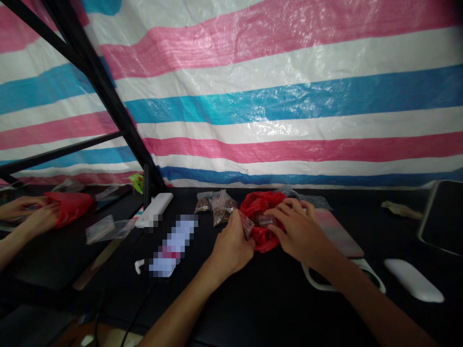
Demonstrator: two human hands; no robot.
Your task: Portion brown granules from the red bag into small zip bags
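left hand (pixel 231 243) pinching clear packet (pixel 247 225), right hand (pixel 300 231) on red bag (pixel 257 205)

Left hand (pixel 231 243) grips a packet (pixel 247 225); right hand (pixel 300 231) presses red bag (pixel 260 241).

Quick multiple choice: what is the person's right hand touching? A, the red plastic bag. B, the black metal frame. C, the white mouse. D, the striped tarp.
A. The right hand curls its fingers over the red plastic bag, beside the small clear packet pinched by the left hand.
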